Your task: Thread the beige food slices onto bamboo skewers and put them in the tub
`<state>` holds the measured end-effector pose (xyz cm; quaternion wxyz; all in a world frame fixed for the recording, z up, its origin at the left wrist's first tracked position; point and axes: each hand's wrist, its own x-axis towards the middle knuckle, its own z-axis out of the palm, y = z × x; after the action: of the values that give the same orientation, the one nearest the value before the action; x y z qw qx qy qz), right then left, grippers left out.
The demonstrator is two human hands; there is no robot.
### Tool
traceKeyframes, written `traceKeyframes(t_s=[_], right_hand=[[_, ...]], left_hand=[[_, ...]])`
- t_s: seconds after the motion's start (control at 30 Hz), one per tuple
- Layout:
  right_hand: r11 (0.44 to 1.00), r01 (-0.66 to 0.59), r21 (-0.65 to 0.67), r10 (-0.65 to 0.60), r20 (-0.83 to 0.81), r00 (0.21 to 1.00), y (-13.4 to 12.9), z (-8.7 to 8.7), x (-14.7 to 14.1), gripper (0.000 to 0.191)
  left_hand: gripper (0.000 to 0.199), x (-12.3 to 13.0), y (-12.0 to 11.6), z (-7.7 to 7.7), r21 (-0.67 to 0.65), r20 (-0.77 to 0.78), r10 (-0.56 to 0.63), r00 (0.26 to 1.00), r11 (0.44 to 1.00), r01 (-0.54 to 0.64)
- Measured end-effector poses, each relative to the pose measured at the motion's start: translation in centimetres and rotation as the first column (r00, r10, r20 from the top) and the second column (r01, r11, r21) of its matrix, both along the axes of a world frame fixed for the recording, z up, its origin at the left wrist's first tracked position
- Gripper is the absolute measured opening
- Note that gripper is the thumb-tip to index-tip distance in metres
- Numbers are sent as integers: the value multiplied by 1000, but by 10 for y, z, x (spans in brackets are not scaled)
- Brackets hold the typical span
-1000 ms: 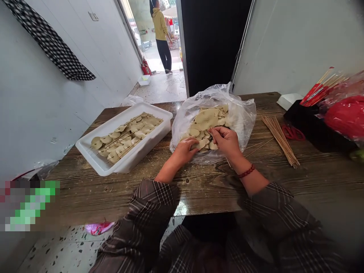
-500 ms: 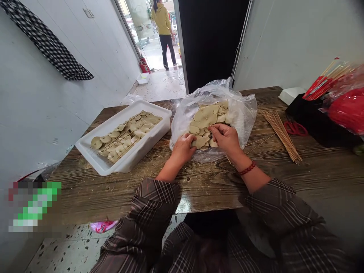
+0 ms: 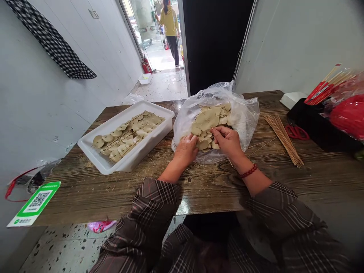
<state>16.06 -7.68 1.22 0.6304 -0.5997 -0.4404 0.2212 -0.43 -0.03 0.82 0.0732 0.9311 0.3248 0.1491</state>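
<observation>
A clear plastic bag (image 3: 244, 110) lies open on the table, full of flat, round, beige slices (image 3: 207, 118) of food. My right hand (image 3: 228, 142) is closed in a pinch on a thin bamboo skewer (image 3: 212, 128), its tip just past the fingertips over the slices. At the bag's near left side, my left hand (image 3: 186, 149) curls its fingers down among the slices; what lies between them is hidden. To the left stands a white plastic tub (image 3: 93, 161) holding skewered slices (image 3: 129, 136) laid in rows.
A bundle of bamboo skewers (image 3: 284, 140) rests right of the bag, near red-handled scissors (image 3: 297, 132) and a black box (image 3: 315, 123) with packaged sticks. A green QR card (image 3: 38, 203) sits at the table's left edge. A person in yellow (image 3: 170, 24) is in the doorway.
My left hand's fingers have drawn in closer over the slices, while my right hand keeps its pinch on the skewer. The person at the door has stepped farther off. The view has shifted slightly.
</observation>
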Motion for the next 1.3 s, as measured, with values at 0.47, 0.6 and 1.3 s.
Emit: traceKeyframes(t_s=[0.47,0.6,1.3], right_hand=[[1000,1,2,-1,-27,1000,0,0,1,31],[1000,8,-11,-8,-24,1000,0,2,1,33],[890,-390,-235,436,192,879,-25,15,-15,34]], left_hand=[[16,2,7,-2,-235,253,50,966,972,11],[2,-2,10,2,-498,448,145,882,860,111],[36,-41,32,44,-652,748,623,229,625,428]])
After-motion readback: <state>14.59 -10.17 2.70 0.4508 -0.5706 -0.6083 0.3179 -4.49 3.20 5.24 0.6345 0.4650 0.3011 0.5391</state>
